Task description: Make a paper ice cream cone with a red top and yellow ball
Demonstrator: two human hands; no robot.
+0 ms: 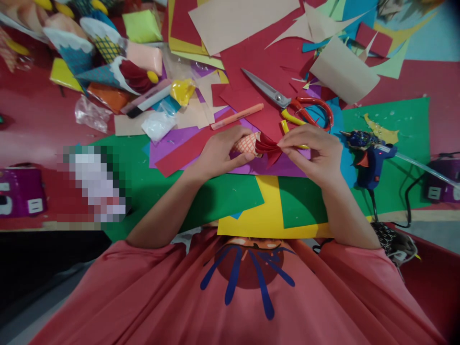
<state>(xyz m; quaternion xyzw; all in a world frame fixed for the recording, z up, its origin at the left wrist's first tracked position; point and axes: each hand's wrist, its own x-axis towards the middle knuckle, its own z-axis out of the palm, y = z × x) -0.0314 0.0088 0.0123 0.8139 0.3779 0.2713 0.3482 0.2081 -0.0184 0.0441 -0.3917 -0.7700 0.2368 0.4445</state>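
My left hand (223, 152) is closed around a small paper cone (247, 144) with an orange lattice pattern, lying on its side. Out of its wide end comes folded dark red paper (266, 145). The tip of that red paper is pinched between the thumb and fingers of my right hand (312, 148). Just beyond my hands lie scissors (283, 99) with red and yellow handles and an orange marker (237, 116). Purple paper (287, 167) is spread beneath the cone.
A blue glue gun (373, 163) with a clear stick rests on green paper at right. Finished paper cones (108, 74) and clay packets (142, 26) crowd the far left. Paper sheets and scraps (247, 24) cover the far middle. A purple box (23, 191) stands at left.
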